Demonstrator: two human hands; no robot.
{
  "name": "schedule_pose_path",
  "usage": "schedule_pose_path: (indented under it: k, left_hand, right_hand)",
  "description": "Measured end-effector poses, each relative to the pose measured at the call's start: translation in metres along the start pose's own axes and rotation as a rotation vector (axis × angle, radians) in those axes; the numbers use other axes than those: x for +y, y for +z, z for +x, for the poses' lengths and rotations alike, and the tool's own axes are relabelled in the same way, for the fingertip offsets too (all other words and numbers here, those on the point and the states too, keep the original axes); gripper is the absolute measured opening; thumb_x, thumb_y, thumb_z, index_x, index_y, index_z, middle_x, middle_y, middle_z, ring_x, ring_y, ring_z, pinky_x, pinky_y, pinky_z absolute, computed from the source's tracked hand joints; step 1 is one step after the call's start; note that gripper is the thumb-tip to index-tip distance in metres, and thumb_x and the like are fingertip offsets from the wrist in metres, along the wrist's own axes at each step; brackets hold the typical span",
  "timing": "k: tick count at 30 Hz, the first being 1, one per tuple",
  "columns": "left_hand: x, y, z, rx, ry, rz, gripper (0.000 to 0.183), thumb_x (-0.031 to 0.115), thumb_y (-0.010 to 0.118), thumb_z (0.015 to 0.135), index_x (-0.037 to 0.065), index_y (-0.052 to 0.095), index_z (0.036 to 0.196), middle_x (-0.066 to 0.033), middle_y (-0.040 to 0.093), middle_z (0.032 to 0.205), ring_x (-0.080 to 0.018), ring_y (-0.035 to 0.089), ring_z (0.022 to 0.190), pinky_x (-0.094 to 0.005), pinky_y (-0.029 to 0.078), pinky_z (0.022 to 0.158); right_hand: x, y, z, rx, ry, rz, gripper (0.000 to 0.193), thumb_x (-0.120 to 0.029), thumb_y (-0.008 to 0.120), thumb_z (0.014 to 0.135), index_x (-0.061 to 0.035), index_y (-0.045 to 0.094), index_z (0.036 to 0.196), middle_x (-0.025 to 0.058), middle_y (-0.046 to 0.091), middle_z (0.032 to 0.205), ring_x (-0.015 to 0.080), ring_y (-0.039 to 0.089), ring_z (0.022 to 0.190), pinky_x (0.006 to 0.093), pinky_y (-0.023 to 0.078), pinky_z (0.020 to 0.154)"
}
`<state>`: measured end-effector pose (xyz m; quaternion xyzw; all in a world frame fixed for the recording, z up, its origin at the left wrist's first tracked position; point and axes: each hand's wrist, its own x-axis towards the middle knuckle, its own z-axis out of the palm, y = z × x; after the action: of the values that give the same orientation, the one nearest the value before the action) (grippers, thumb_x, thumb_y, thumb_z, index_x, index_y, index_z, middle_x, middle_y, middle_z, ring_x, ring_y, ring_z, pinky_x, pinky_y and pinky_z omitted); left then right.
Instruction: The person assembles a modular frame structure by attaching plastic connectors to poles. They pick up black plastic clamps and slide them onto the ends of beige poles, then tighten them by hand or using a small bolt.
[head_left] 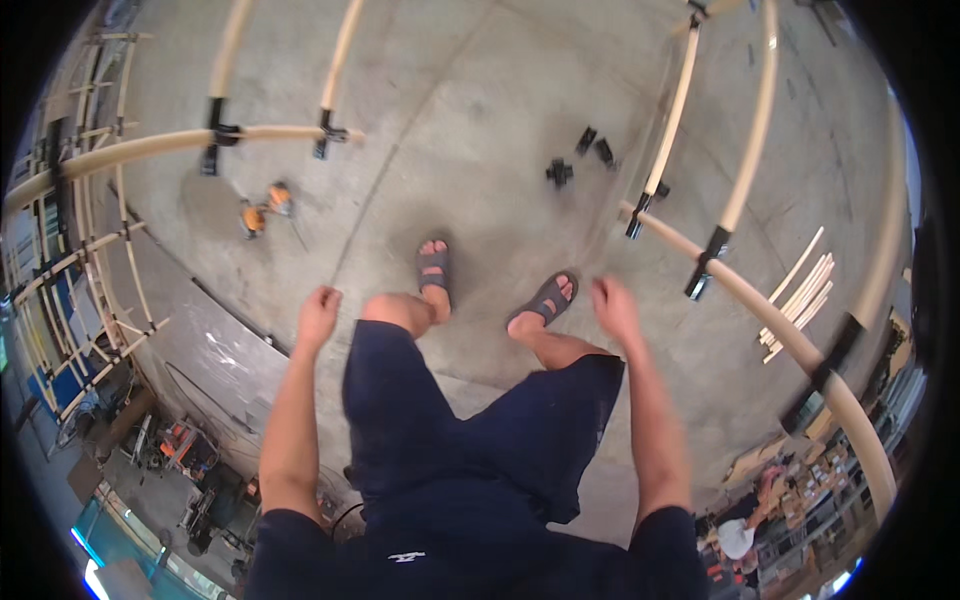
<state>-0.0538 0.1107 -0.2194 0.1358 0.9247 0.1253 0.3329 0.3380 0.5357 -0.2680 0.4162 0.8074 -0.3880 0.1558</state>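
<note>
My left hand hangs beside my left knee, its fingers loosely curled and nothing seen in them. On the other side, my right hand is slightly blurred; its fingers also look curled, with no object showing. Neither hand touches anything. To the left runs a pale wooden pole with black pipe joints that join it to other poles. A similar wooden frame on the right has a long pole and black joints; this frame is the thing nearest my right hand.
Two orange-and-black power drills lie on the concrete floor at left. Loose black joints lie ahead, and a bundle of wooden sticks at right. Pole racks stand far left. A person in white is by cluttered shelves at lower right.
</note>
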Motion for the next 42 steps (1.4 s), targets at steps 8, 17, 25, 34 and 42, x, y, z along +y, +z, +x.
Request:
schedule_pose_path:
  k: [8, 17, 25, 34, 42]
  left_hand:
    - [-0.006, 0.102, 0.197, -0.471, 0.134, 0.119, 0.037, 0.032, 0.065, 0.094, 0.001, 0.067, 0.112, -0.0203, 0.071, 0.106, -0.0337, 0.069, 0.098, -0.0419, 0.054, 0.087]
    - [0.235, 0.178, 0.312, -0.482, 0.647, 0.515, 0.048, 0.042, 0.058, 0.097, 0.002, 0.066, 0.122, -0.0197, 0.069, 0.120, -0.0365, 0.064, 0.113, -0.0443, 0.050, 0.095]
    - [0.298, 0.349, 0.207, -0.782, 0.413, -1.109, 0.045, 0.027, 0.053, 0.105, 0.004, 0.051, 0.143, -0.0086, 0.062, 0.132, -0.0224, 0.057, 0.123, -0.0427, 0.052, 0.097]
    - [0.263, 0.381, 0.205, -0.801, 0.360, -1.417, 0.038, 0.015, 0.059, 0.102, 0.004, 0.053, 0.138, -0.0094, 0.065, 0.128, -0.0216, 0.064, 0.114, -0.0377, 0.054, 0.088]
    - [0.261, 0.371, 0.198, -0.766, 0.378, -1.627, 0.033, 0.021, 0.064, 0.100, 0.009, 0.055, 0.129, -0.0051, 0.066, 0.121, -0.0193, 0.062, 0.109, -0.0404, 0.051, 0.088]
  right_hand:
    - [0.039, 0.083, 0.276, 0.115, -0.223, -0.387, 0.041, -0.024, 0.069, 0.090, -0.0075, 0.056, 0.125, 0.0196, 0.063, 0.122, 0.0393, 0.062, 0.110, 0.0482, 0.053, 0.086]
    - [0.045, 0.127, 0.300, 0.008, -0.235, -0.381, 0.049, -0.014, 0.067, 0.085, -0.0096, 0.052, 0.132, 0.0230, 0.058, 0.122, 0.0388, 0.058, 0.113, 0.0477, 0.053, 0.091]
    - [0.037, 0.091, 0.242, 0.077, -0.196, 0.679, 0.063, -0.014, 0.072, 0.084, -0.0025, 0.045, 0.140, 0.0157, 0.065, 0.115, 0.0197, 0.067, 0.089, 0.0343, 0.057, 0.072]
    - [0.012, 0.088, 0.210, -0.021, -0.293, 0.364, 0.092, -0.005, 0.072, 0.086, -0.0100, 0.017, 0.160, 0.0175, 0.063, 0.120, 0.0188, 0.066, 0.091, 0.0329, 0.056, 0.080]
    - [0.010, 0.084, 0.215, 0.077, -0.439, 0.254, 0.085, -0.002, 0.070, 0.083, -0.0055, 0.025, 0.156, 0.0178, 0.062, 0.123, 0.0274, 0.068, 0.099, 0.0381, 0.057, 0.085]
